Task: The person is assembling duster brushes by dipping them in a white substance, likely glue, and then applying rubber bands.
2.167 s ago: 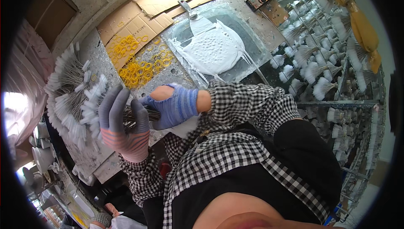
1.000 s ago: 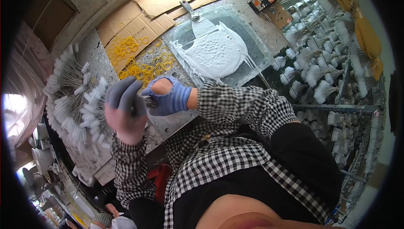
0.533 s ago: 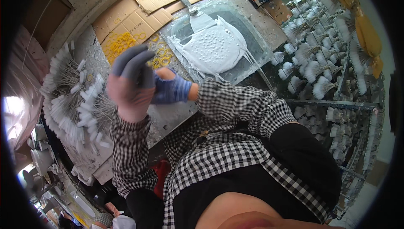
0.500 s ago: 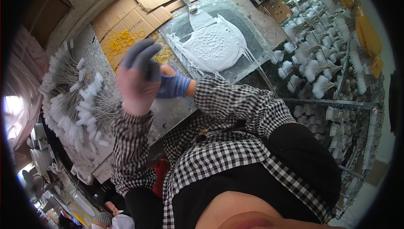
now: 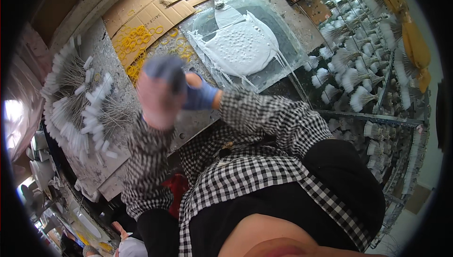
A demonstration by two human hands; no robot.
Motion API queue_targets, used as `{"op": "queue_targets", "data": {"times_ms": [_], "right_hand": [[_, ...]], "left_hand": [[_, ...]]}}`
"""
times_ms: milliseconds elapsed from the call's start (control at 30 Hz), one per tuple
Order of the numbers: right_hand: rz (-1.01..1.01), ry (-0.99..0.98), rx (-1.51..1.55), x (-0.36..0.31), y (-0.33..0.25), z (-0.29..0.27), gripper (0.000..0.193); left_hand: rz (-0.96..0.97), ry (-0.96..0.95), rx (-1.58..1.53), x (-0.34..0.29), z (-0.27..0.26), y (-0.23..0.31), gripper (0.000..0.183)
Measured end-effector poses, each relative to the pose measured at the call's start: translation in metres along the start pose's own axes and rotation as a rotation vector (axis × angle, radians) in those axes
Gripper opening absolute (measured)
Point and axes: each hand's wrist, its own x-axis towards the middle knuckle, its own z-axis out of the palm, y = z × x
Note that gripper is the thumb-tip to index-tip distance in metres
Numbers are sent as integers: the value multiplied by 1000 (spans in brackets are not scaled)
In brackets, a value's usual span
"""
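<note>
Over table (image 5: 196,121), left hand (image 5: 162,91) overlaps right hand (image 5: 198,95), grips unclear; brushes (image 5: 96,111), long axes splayed, white tips leftward

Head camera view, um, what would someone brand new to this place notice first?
Probably the bright white, dimpled paste-like patch on the glassy sheet near the top centre. Next, the scattered yellow rings to its left, and the fanned-out white-tipped bundles along the left side. Left of centre, the blurred left hand in a grey-and-pink glove overlaps the blue-gloved right hand in view.
</note>
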Motion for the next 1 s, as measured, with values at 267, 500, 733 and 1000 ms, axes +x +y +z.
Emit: {"op": "queue_targets", "data": {"times_ms": [267,500,733,1000], "right_hand": [[-59,-80,-400,10,-9,-9,24],[-141,44,-685,-22,-35,-6,38],[75,77,-193,7,-30,-20,23],[-311,75,-350,-29,-9,5,23]], "left_hand": [[-92,-82,-63,-7,-45,-4,33],[-23,201,-72,-57,-24,-1,15],[-90,116,-227,37,-4,-10,22],[30,17,-177,-49,-20,23,18]]}}
